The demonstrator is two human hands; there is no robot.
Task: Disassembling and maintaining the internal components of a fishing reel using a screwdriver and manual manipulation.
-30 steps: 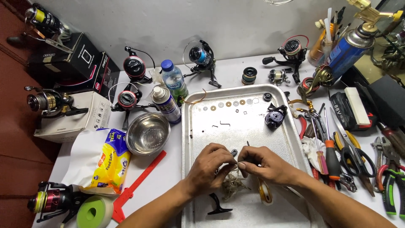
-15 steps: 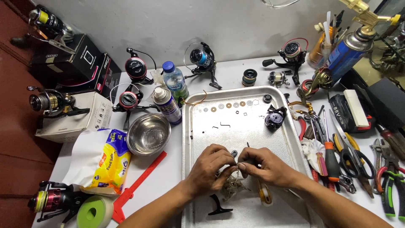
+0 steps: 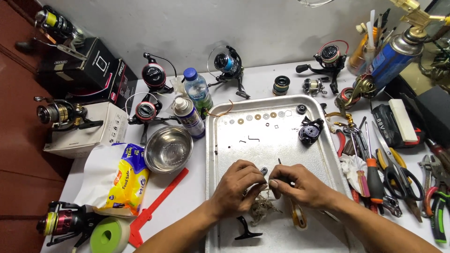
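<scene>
Both hands [image 3: 272, 187] have drawn slightly closer together over the tray [image 3: 262, 140].

A dull silver metal tray [image 3: 225, 140] is seen on a white table [image 3: 197, 187], with a row of gold and silver washers [image 3: 257, 116] and a black reel part [image 3: 310, 131] laid on it. Beside it, a shiny steel bowl [image 3: 168, 149], a red plastic strip [image 3: 157, 206], a yellow and blue packet [image 3: 123, 183] and a pale green tape roll [image 3: 109, 235] are shown. A clear bottle [image 3: 197, 91] capped in blue, a blue gas canister [image 3: 393, 58], an orange-handled screwdriver [image 3: 373, 173] and green-handled pliers [image 3: 440, 211] are also seen.
</scene>
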